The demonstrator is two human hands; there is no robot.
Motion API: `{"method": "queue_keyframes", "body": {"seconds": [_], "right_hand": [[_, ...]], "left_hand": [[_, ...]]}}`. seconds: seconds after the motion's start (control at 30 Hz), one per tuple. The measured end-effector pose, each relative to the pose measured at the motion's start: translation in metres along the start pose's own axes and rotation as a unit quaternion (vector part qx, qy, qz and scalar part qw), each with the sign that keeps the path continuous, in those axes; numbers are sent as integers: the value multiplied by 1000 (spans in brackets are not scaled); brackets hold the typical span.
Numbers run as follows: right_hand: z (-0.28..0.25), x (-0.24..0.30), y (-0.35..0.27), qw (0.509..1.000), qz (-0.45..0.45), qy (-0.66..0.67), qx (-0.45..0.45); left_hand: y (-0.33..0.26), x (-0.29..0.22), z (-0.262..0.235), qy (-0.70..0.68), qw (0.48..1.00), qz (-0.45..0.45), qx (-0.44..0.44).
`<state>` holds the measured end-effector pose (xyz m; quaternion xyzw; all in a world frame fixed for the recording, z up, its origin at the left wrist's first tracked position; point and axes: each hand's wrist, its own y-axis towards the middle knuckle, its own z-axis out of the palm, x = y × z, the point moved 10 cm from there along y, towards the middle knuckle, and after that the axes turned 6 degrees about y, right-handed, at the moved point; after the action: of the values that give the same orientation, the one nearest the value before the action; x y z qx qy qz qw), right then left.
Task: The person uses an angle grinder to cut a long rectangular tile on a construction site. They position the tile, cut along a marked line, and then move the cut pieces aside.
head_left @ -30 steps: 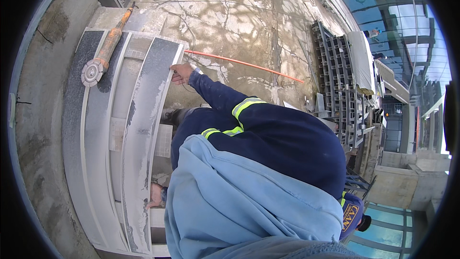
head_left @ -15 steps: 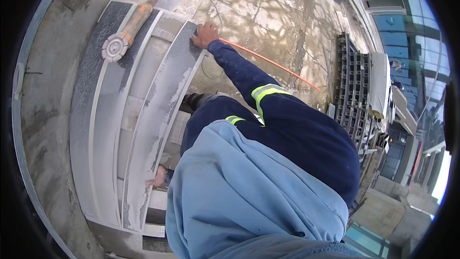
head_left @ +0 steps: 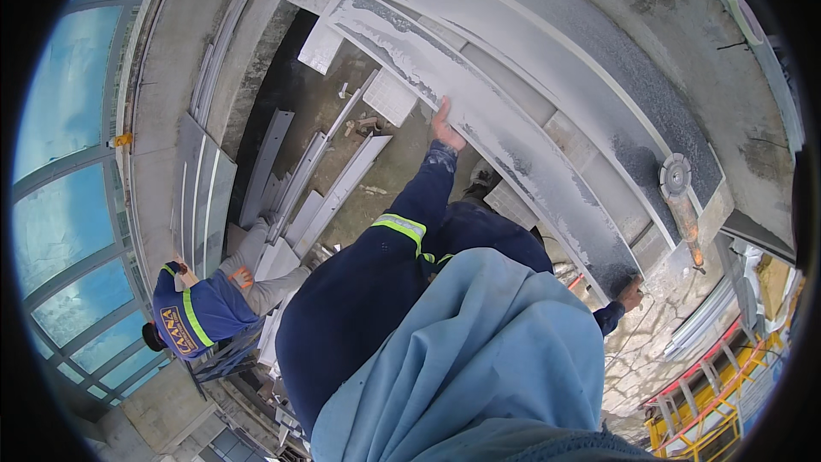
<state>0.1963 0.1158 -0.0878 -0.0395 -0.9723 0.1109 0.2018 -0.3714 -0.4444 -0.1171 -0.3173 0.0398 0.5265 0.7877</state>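
A long, narrow grey stone slab (head_left: 513, 141), patchy with pale dust, lies at a slant before me. My left hand (head_left: 446, 127) is closed on its near edge, thumb and fingers at the rim, left of the middle. At the slab's right end my right hand (head_left: 631, 293) grips the corner, its fingers partly hidden. Beyond it lies a wider dust-covered slab (head_left: 590, 98) with a pale strip along it. An angle grinder (head_left: 682, 210) with an orange body and a round disc rests near that slab's right end.
A co-worker (head_left: 201, 312) in a blue jacket with a reflective band is low at the left. Metal channels (head_left: 338, 184) lean between us, beside a dark opening (head_left: 286, 77). A concrete wall (head_left: 684, 17) runs behind the slabs. Yellow ladder-like frames (head_left: 705, 411) stand lower right.
My view has turned strongly, so the slabs now run from upper left to lower right and the co-worker has come into sight. Both hands are still on the narrow slab.
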Motion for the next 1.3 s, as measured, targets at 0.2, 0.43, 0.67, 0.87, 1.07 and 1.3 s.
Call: {"method": "queue_keyframes", "body": {"seconds": [0.2,0.43,0.67,0.87,1.07,1.3], "right_hand": [[-5,9,0,999,-7,44,-3],[-4,30,-9,996,6,93,-7],[3,27,-9,989,15,145,12],[15,17,0,969,48,232,66],[-12,25,-19,935,33,317,155],[-51,38,-57,912,75,375,147]], "left_hand": [[-6,-4,3,-31,999,39,3],[-21,22,-15,-8,998,45,-42],[-10,48,-21,-43,998,-21,-28],[-14,40,-6,-46,999,5,-16],[-20,37,1,-48,999,3,-18],[-37,18,23,-38,999,-10,33]]}}
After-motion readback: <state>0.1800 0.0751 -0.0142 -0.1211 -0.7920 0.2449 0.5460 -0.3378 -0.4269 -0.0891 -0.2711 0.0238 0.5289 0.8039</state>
